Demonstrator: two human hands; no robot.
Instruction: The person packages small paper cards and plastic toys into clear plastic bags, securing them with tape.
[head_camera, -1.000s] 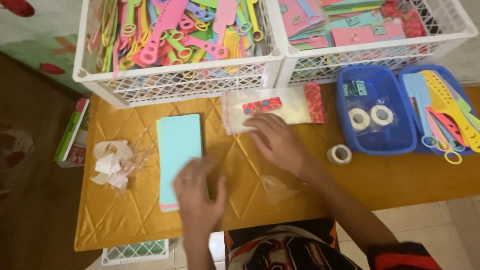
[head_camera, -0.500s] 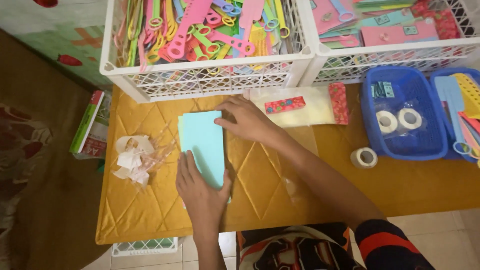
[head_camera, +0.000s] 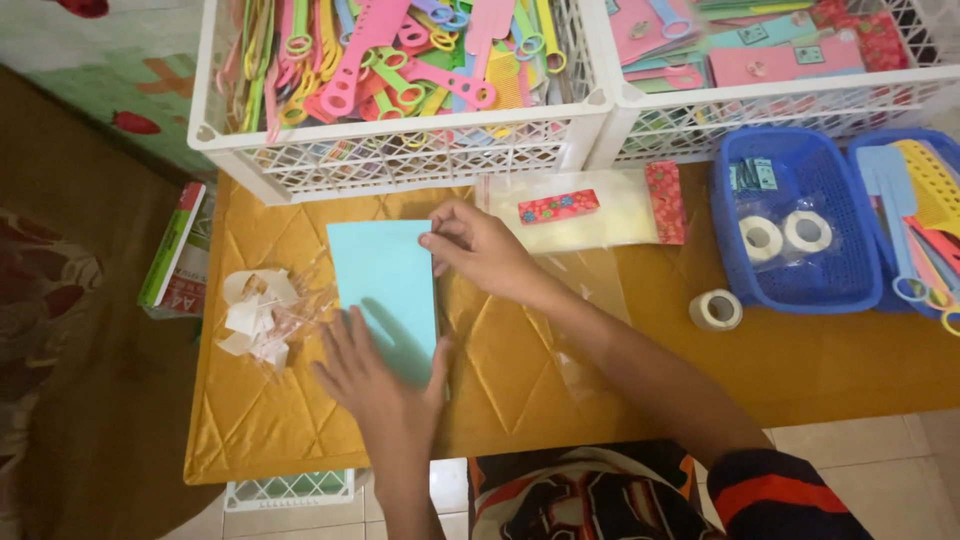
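Observation:
A light blue paper card (head_camera: 385, 275) lies flat on the yellow quilted tabletop (head_camera: 520, 370). My left hand (head_camera: 385, 375) presses flat on its near end, fingers spread. My right hand (head_camera: 478, 250) pinches the card's far right corner between thumb and fingers. Just beyond my right hand lies a clear plastic packet (head_camera: 590, 210) with a red patterned header and a small red patterned piece inside it.
Two white lattice crates (head_camera: 400, 150) of coloured plastic scissors, combs and cards line the far edge. A blue basket (head_camera: 800, 280) holds two tape rolls; another tape roll (head_camera: 716, 309) sits on the table. Crumpled white scraps (head_camera: 255, 315) lie at the left. A small box (head_camera: 175, 255) stands beside the table.
The view has drifted so the table sits further right. My right hand slid from the card's top edge to its right corner; my left hand stays pressed on the near end.

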